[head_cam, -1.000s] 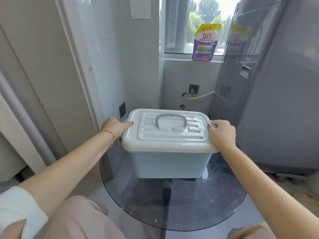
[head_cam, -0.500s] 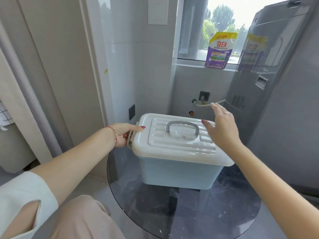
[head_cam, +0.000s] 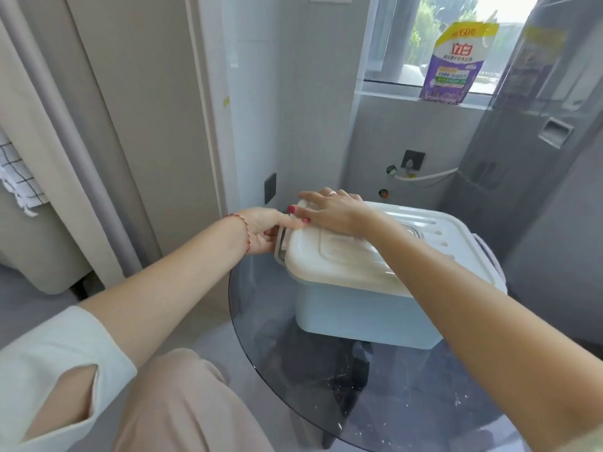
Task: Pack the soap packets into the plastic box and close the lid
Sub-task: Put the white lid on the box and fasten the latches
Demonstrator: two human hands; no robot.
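- Plastic box (head_cam: 365, 316): pale blue, stands on the round glass table (head_cam: 375, 406), toward its 12 o'clock edge. White lid (head_cam: 352, 256) seated on top; contents not visible.
- Change over the last second: right hand (head_cam: 332, 212) has left the box's 3 o'clock end and crossed over the lid to the 9 o'clock end. It now lies flat on that corner of the lid, fingers (head_cam: 313, 199) spread, gripping nothing.
- Left hand (head_cam: 264, 231) has stayed at the 9 o'clock end throughout. Fingers curled round the grey side latch (head_cam: 280, 247); thumb against the lid edge. Latch looks swung out from the box wall, not snapped home.
- Grey latch at the 3 o'clock end (head_cam: 489, 256): partly in view, state cannot be told.
- Soap packets: none seen on the table. One purple-and-yellow pouch (head_cam: 455, 63) stands on the window sill (head_cam: 408, 89), at about 1 o'clock from the box and well apart from it.
- Reading: both hands on one end suggests work on that latch, right hand bracing the lid. Whether the latch is being freed to open or pressed to lock cannot be decided from this view.
- Risk: uneven press may tip the lid corner.
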